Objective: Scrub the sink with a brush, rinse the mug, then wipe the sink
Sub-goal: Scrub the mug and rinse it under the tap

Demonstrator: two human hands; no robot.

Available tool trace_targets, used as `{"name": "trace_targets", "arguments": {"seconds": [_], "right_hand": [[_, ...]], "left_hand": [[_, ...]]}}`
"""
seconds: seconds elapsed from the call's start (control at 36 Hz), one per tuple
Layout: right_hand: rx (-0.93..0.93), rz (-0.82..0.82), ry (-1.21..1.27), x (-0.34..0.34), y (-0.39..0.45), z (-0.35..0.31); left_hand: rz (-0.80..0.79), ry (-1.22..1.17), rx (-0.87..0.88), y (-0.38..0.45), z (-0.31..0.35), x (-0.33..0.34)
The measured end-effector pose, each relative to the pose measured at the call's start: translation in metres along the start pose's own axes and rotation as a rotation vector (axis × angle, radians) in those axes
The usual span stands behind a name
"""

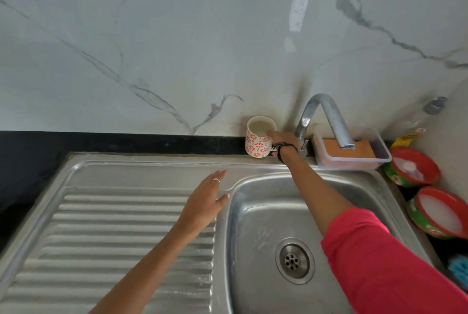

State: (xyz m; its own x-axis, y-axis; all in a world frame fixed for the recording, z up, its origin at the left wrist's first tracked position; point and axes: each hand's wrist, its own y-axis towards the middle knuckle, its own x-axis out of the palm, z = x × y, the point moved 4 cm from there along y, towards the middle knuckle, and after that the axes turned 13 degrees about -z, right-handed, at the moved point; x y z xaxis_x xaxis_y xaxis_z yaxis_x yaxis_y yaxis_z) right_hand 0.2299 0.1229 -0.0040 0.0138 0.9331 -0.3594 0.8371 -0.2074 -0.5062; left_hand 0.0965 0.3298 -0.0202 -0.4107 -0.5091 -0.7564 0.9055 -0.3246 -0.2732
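Right hand (pixel 282 142) grips mug (pixel 258 140) by handle; left hand (pixel 206 202) spread flat over sink (pixel 131 232) drainboard.

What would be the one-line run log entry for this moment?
right hand grips mug | mug upright behind sink | left hand open

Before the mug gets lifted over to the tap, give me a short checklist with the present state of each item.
1. Right hand on the white mug with red flowers: ok, thumb on the rim, fingers hidden behind.
2. Mug upright on the sink's back ledge: ok.
3. Mug contents: pale liquid inside, so spill risk; not ok for a quick swing.
4. Left hand free: ok, open over the ribbed steel drainboard.
5. Steel basin free to receive the mug: ok.
6. Curved metal tap running: cannot tell, no stream seen.
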Motion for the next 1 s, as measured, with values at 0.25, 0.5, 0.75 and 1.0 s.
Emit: {"name": "trace_targets", "arguments": {"seconds": [0.25, 0.5, 0.75, 1.0], "right_hand": [[0.031, -0.023, 0.027, 0.002, -0.009, 0.013], [-0.148, -0.115, -0.220, 0.021, -0.074, -0.018], [-0.332, -0.272, -0.447, 0.085, -0.138, -0.047], [-0.405, -0.418, -0.571, 0.174, -0.161, -0.079]], "left_hand": [[0.089, -0.040, -0.028, -0.052, -0.038, -0.010], [0.185, -0.130, -0.164, -0.129, -0.068, -0.013], [0.240, -0.102, -0.302, -0.173, -0.094, -0.021], [0.297, -0.140, -0.383, -0.182, -0.149, -0.063]]}}
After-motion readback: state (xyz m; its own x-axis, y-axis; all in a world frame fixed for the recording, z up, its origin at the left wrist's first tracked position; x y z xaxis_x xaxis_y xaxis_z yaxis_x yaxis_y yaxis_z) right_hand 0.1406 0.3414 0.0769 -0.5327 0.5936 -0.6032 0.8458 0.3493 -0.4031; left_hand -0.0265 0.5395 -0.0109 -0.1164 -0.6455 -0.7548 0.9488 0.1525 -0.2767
